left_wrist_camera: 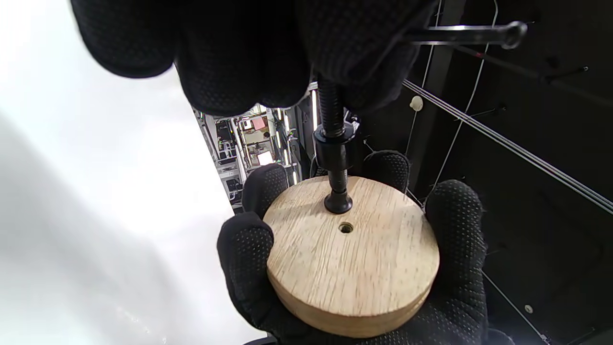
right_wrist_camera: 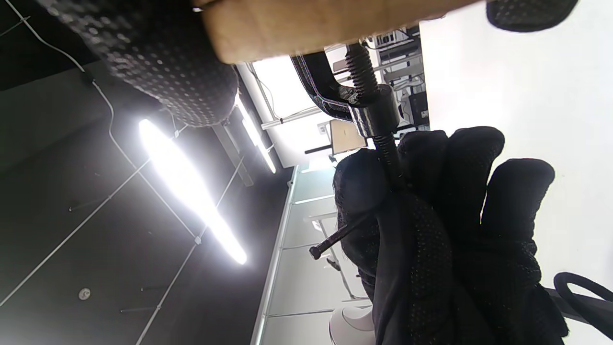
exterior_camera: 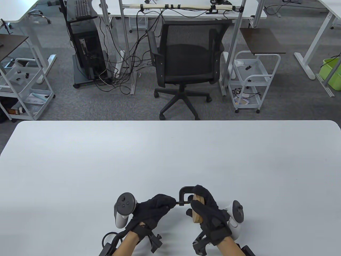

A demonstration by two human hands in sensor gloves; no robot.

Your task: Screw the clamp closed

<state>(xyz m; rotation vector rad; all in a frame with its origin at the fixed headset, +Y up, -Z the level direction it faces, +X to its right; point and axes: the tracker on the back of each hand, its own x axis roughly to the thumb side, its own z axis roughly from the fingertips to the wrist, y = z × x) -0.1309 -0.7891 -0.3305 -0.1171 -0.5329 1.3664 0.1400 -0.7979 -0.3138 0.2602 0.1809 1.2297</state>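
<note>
A black C-clamp [exterior_camera: 185, 194] is held above the white table [exterior_camera: 170, 160] near its front edge. My right hand [exterior_camera: 209, 210] grips a round wooden disc [exterior_camera: 198, 210] that sits inside the clamp's frame. My left hand [exterior_camera: 157, 206] grips the clamp's screw [exterior_camera: 179, 203] and its crossbar handle. In the left wrist view the screw [left_wrist_camera: 333, 143] ends in a pad [left_wrist_camera: 338, 203] that touches the disc's face [left_wrist_camera: 352, 254] beside a small centre hole [left_wrist_camera: 346, 228]. The crossbar [left_wrist_camera: 464, 33] sticks out past my fingers. In the right wrist view the threaded screw [right_wrist_camera: 368, 91] passes through the frame.
A black office chair [exterior_camera: 183, 61] stands beyond the table's far edge, with white carts [exterior_camera: 251, 80] and desks around it. The trackers on my hands [exterior_camera: 124, 210] hang just over the table.
</note>
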